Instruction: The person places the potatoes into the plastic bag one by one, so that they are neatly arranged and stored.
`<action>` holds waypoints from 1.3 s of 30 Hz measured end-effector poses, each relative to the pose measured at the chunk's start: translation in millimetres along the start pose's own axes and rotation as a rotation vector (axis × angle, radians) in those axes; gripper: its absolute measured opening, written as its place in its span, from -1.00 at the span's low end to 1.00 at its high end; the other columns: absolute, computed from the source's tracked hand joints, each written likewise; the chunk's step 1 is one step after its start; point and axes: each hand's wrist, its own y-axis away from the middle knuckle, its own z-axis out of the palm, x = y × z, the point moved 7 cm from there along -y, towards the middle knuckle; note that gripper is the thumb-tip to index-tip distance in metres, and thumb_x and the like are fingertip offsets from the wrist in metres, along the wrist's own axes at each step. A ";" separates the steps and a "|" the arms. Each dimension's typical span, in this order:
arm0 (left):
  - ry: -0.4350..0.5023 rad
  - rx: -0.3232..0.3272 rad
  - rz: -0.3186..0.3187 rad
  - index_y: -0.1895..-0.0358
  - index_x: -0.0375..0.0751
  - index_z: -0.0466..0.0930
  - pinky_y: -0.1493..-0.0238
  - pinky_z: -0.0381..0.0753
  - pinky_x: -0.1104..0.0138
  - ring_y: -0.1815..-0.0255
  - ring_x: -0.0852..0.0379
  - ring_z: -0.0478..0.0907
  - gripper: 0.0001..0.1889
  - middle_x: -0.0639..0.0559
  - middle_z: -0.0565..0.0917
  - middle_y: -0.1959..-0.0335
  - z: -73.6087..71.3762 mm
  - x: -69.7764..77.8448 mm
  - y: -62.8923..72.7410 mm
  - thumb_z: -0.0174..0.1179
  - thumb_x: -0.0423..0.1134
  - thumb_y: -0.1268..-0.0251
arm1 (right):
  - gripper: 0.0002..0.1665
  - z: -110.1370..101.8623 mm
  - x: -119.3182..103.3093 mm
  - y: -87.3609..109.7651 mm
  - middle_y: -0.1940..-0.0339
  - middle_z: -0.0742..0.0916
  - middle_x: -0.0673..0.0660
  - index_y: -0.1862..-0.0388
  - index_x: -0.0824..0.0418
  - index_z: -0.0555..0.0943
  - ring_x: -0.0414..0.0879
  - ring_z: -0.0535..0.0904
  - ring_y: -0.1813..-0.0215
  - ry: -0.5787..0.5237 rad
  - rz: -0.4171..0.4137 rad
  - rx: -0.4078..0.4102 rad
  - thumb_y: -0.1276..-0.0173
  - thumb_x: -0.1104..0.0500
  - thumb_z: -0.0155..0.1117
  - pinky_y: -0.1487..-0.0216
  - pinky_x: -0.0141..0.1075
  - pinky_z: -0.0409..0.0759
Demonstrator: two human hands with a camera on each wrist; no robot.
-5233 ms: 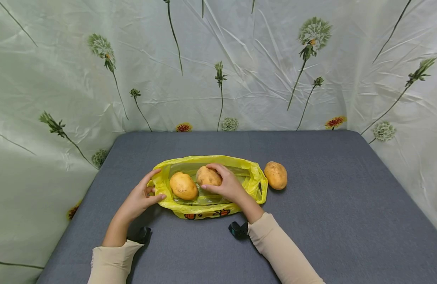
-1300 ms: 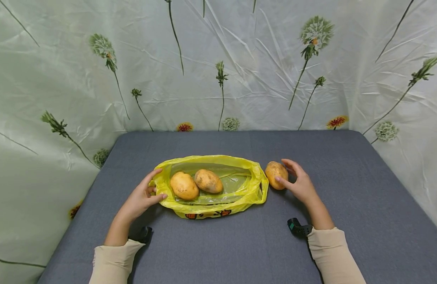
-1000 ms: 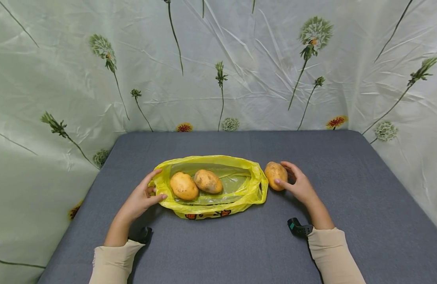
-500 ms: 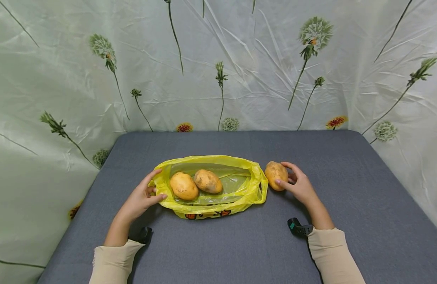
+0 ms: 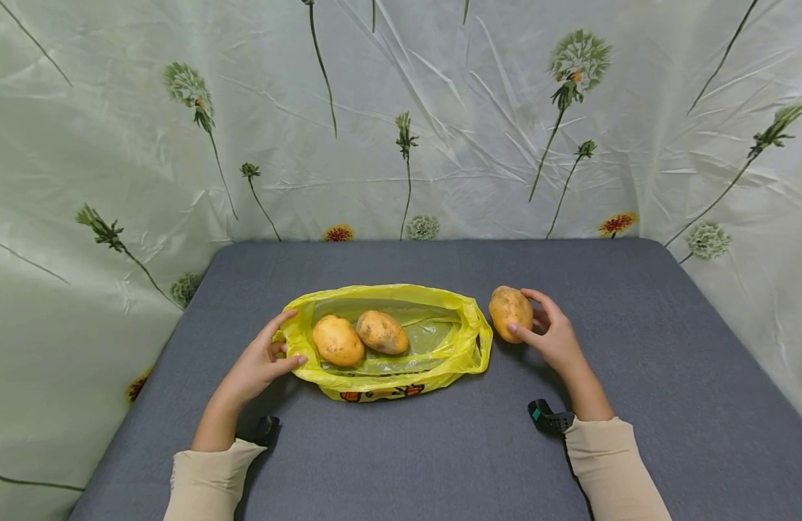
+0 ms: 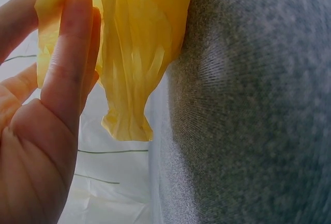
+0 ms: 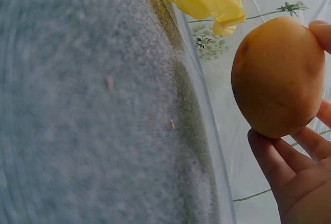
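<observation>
A yellow plastic bag lies open on the grey table, holding two potatoes. My left hand pinches the bag's left rim between thumb and fingers. To the right of the bag my right hand grips a third potato, lifted a little off the table. Its fingers curl round the potato's side.
A pale green flowered sheet walls in the table at the back and on both sides. Black wrist cameras sit by my cuffs. The table edge runs close on the left.
My right hand left the bag, moved right to the loose potato, closed round it and has now lifted it slightly. My left hand has stayed on the bag's rim.
</observation>
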 end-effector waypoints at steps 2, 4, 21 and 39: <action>0.003 0.000 -0.005 -0.36 -0.28 -0.08 0.57 0.37 0.37 0.42 0.17 0.40 -0.19 -0.36 0.18 -0.06 -0.7 -6.8 -1.7 0.20 -0.52 -0.07 | -0.29 -0.6 -2.6 0.0 -0.20 0.35 0.35 -0.22 0.42 0.25 0.20 0.40 -0.07 0.001 -0.017 0.012 -0.10 0.39 0.29 -0.02 -0.30 0.36; 0.004 0.000 -0.007 -0.37 -0.25 -0.08 0.56 0.38 0.37 0.42 0.17 0.40 -0.17 -0.34 0.19 -0.05 -1.3 -12.5 -3.2 0.22 -0.50 -0.07 | -0.29 -1.2 -5.1 0.0 -0.19 0.36 0.35 -0.22 0.43 0.26 0.11 0.42 -0.06 0.000 -0.035 0.024 -0.08 0.40 0.29 0.02 -0.48 0.34; 0.000 -0.003 -0.006 -0.38 -0.20 -0.08 0.56 0.39 0.36 0.41 0.16 0.41 -0.16 -0.32 0.16 -0.10 -2.1 -15.1 -3.9 0.24 -0.46 -0.07 | -0.21 -0.1 5.1 -6.3 -0.21 0.36 0.22 -0.26 0.28 0.28 0.15 0.39 -0.09 -0.014 -0.104 0.047 -0.03 0.36 0.37 0.01 -0.51 0.32; -0.023 0.001 0.033 -0.37 -0.19 -0.04 0.62 0.37 0.36 0.44 0.18 0.40 -0.18 -0.28 0.11 -0.15 -3.4 -13.4 -3.0 0.25 -0.41 -0.08 | -0.21 21.4 -63.3 -3.5 -0.17 0.37 0.37 -0.19 0.50 0.28 0.22 0.36 -0.13 -0.035 -0.260 -0.014 0.08 0.54 0.34 -0.05 -0.43 0.33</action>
